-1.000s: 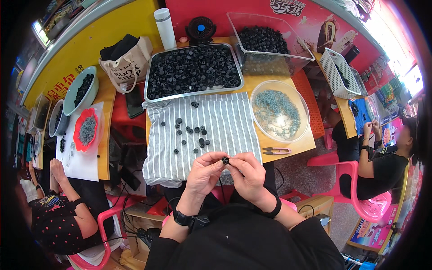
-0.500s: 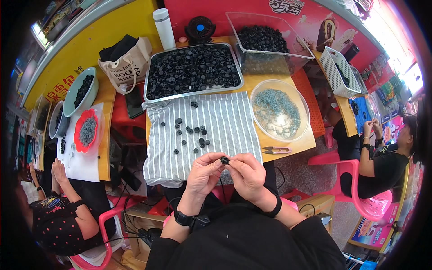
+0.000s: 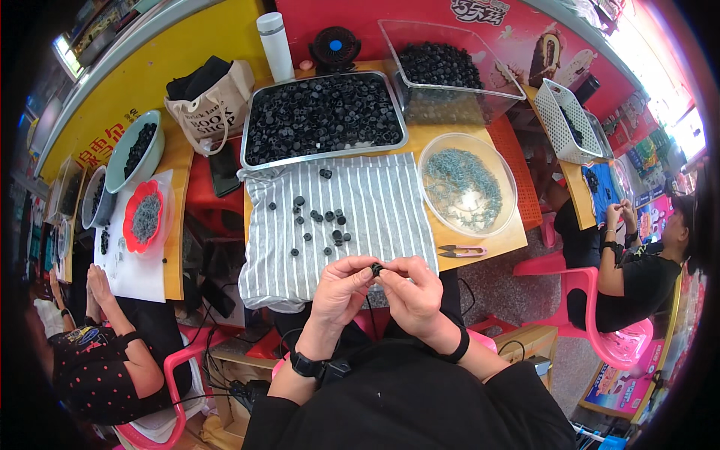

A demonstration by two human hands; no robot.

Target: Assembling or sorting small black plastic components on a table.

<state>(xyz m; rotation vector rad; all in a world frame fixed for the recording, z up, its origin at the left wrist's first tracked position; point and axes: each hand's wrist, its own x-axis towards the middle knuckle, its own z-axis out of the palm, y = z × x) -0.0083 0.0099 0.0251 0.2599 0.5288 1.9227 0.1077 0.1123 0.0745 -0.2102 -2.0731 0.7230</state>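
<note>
Dark bands circle both wrists of a seated worker in a black top, whose left hand and right hand meet at the fingertips over the near edge of a table. Pinched between them, just above the edge of a grey-and-white striped cloth, is a small black part. It is dark and compact, with a roundish outline and a faint greenish glint; the fingers cover much of it, and its finer detail is too small to tell.

On the cloth beyond lie loose black parts, squat and rounded, some touching, others apart. Right of the cloth, small snips with pinkish handles and dark blades rest on the wood, near a round clear tub of thin blue-grey pieces.

Past the cloth, a shallow metal tray is heaped with black parts, some disc-like, some ring-like. Beside it, to the right, stands a deep clear bin holding more dark pieces. Behind the tray, a white bottle stands upright next to a black fan with a blue hub.
</note>
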